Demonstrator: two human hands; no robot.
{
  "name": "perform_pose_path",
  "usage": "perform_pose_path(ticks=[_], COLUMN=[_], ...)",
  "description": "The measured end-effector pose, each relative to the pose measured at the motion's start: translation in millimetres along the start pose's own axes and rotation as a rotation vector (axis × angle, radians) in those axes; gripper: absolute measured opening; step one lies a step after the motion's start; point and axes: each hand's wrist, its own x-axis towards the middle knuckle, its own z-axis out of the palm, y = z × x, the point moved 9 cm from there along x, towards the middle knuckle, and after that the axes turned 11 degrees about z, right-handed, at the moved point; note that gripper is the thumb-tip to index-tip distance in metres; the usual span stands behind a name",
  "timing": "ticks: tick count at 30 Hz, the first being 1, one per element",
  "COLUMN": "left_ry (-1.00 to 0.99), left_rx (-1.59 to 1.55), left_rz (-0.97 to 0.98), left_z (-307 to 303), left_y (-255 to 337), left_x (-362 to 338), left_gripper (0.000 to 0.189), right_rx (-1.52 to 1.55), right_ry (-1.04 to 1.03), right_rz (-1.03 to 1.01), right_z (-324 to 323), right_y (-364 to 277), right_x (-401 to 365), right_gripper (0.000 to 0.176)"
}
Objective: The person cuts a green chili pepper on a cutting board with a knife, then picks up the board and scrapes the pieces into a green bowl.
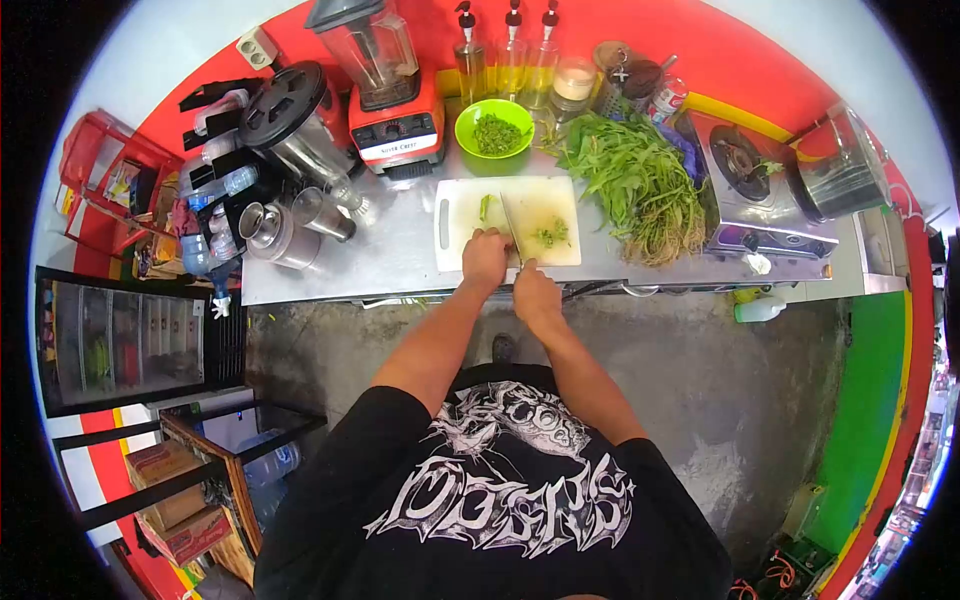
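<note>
Head view: knife [512, 232] lies blade-down across the middle of the white cutting board [450, 245], tip pointing away from the person. Right hand [536, 294] is closed around the handle at the board's near edge. Left hand [487, 258], just beside the blade on its left, has its fingers curled down over a green stalk [485, 207]; the stalk's far end sticks out past the knuckles. Whether the fingertips pinch or only press the stalk, I cannot tell.

Right of the blade: small heap of chopped greens [552, 235] on the board.

The board sits on a steel worktop [390, 262], close to its near edge. Behind the board: lime-green bowl [470, 120] with more chopped greens in it. Right of the board, touching its corner: large pile of leafy greens [635, 180], roots toward the person. Further right: single-burner gas stove [745, 185], then a steel pot [845, 165].

Back left: red-based blender [385, 95], a second steel blender jug [295, 125] tilted beside it, steel cups [272, 228] lying on their sides. Three clear pump bottles [510, 55] stand along the back wall.
</note>
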Motion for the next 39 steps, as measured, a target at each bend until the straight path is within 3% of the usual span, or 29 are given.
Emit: perform_pose_path(ticks=[3, 6, 10, 18, 21, 24, 29, 36, 39], left_ry=[0.093, 0.017, -0.085, -0.073, -0.086, -0.108, -0.113, -0.070, -0.023], left_rx=[-0.086, -0.276, -0.273, -0.301, -0.316, -0.260, -0.195, -0.210, -0.238], left_rz=[-0.025, -0.145, -0.199, -0.268, -0.161, -0.187, -0.147, 0.012, 0.041], left_z=[-5.7, 0.3, 20.4, 4.2, 10.0, 9.1, 8.7, 2.4, 4.9], left_y=[-2.7, -13.0, -31.5, -25.1, -25.5, -25.7, -23.6, -15.3, -18.8], left_x=[-3.0, -6.3, 4.3, 1.1, 2.3, -0.2, -1.3, 2.0, -2.4], left_gripper=[0.014, 0.015, 0.014, 0.011, 0.012, 0.015, 0.012, 0.013, 0.013], right_rx=[0.069, 0.098, 0.027, 0.067, 0.067, 0.044, 0.086, 0.034, 0.091], right_ry=[-0.105, -0.088, -0.084, -0.059, -0.065, -0.062, -0.064, -0.101, -0.088], right_rz=[0.105, 0.111, 0.039, 0.067, 0.029, -0.015, 0.077, -0.013, 0.056], right_z=[3.3, 5.4, -2.5, 17.7, 4.1, -2.9, 13.3, 2.9, 8.3], right_y=[-0.4, -0.9, -9.4, -1.3, -6.3, -10.2, -2.1, -12.3, -6.3], right_x=[-1.1, 10.5, 18.1, 15.9, 20.6, 15.7, 12.2, 19.6, 8.4], right_gripper=[0.033, 0.033, 0.036, 0.031, 0.031, 0.030, 0.032, 0.037, 0.031])
